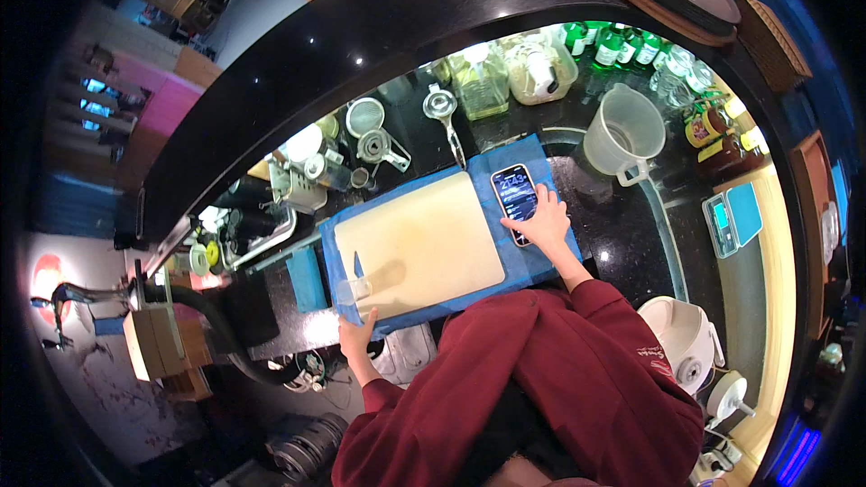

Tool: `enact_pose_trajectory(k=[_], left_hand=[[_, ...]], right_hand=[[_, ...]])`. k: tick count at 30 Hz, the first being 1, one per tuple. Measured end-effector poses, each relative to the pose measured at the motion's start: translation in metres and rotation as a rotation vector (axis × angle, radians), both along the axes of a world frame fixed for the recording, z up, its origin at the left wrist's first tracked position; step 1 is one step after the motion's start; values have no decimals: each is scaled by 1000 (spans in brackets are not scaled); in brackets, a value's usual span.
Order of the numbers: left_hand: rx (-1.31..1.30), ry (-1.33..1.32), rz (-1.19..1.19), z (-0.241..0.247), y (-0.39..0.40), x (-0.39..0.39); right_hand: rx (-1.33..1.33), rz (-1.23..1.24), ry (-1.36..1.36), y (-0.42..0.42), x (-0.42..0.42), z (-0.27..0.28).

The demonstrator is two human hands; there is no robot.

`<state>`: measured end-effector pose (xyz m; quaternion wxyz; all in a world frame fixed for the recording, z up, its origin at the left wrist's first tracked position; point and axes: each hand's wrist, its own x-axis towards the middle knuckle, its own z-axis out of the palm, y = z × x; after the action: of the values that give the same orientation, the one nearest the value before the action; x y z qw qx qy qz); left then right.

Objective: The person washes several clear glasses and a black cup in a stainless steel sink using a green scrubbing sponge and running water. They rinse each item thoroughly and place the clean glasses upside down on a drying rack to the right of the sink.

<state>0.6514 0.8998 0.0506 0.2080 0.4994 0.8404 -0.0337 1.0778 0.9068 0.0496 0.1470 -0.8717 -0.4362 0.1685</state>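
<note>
A cream plastic cutting board (426, 237) lies on a blue cloth (521, 152) on the black counter. To the board's right is a smartphone (512, 195) with its screen lit. My right hand (547, 220) spans the phone, thumb at its left edge and fingers at its right edge. At the near left corner of the board, my left hand (356, 338) is by the cloth's edge with thumb and fingers apart. A small clear cup (354, 291) stands on that corner, just beyond my left fingers.
A clear measuring pitcher (619, 135) stands right of the cloth. Behind the board are a citrus squeezer (446, 118), strainers (365, 118) and green bottles (609, 47). A folded blue cloth (306, 279) lies left; a digital scale (731, 220) and a white appliance (680, 338) are right.
</note>
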Motion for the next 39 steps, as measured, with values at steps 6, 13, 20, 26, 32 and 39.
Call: enact_pose_trajectory(k=[6, 13, 20, 26, 32, 39], left_hand=[[621, -506, 35, -68, 15, 5], [882, -689, 116, -73, 7, 43], [752, -957, 318, -51, -31, 85], [884, -691, 479, -36, -103, 91], [899, -493, 869, -76, -219, 56], [929, -555, 1195, -114, -374, 9]], right_hand=[[-152, 21, 844, -39, 116, -4], [215, -546, -66, -63, 265, 82], [963, -182, 462, 29, 307, 39], [1031, -343, -165, -16, 280, 50], [1589, 171, -625, -78, 137, 185], [1330, 737, 355, -62, -85, 161]])
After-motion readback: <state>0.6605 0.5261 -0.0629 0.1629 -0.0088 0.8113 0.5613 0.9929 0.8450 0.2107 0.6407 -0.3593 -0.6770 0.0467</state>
